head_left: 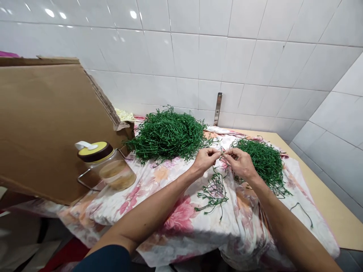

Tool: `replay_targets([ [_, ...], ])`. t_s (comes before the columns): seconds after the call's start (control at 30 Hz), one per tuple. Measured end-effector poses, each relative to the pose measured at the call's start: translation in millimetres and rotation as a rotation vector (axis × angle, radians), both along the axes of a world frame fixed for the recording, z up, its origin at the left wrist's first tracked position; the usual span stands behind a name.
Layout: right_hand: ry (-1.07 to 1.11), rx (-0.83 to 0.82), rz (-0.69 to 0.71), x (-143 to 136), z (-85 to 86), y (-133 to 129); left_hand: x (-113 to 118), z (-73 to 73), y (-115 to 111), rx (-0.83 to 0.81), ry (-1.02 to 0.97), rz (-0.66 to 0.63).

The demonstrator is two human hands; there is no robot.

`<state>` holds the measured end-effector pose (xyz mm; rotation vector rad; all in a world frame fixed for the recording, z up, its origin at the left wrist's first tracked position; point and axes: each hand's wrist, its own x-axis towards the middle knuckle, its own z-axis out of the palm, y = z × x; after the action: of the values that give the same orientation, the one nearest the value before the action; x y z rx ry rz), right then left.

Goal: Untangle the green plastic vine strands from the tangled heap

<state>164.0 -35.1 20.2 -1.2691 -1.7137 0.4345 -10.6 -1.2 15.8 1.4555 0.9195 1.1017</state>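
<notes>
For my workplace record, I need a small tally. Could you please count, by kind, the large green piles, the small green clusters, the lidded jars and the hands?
Large green piles: 2 (left pile, right pile)
Small green cluster: 1
Lidded jar: 1
Hands: 2 (left hand, right hand)
Total: 6

A lidded jar (117, 175) sits beside brown cardboard (51, 128).

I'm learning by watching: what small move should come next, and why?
I'd probably finish the close two-handed work before reaching for the small green bunch: the left hand and right hand meet, both pinching, anything between them too small to make out, while the bunch lies loose on the cloth.
</notes>
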Motion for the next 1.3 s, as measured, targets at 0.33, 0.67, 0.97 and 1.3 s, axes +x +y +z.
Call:
replay_targets([
  [0.33, 0.037, -0.006, -0.01, -4, -8.2, 2, 2, -9.7, 2, 0.163, 0.046, 0.093],
  [0.67, 0.01, 0.06, -0.078, -9, -7.4, -1, 3, -8.0, 1, -0.125, -0.127, -0.038],
  [0.97, -0.115, 0.102, -0.144, -13, -16.7, 1, 8, -14.1, -2, 0.105, 0.047, 0.123],
  [1.3, -0.227, 0.119, -0.208, -18, -22.2, 7, 4, -20.2, -12, 0.735, 0.507, 0.286],
])
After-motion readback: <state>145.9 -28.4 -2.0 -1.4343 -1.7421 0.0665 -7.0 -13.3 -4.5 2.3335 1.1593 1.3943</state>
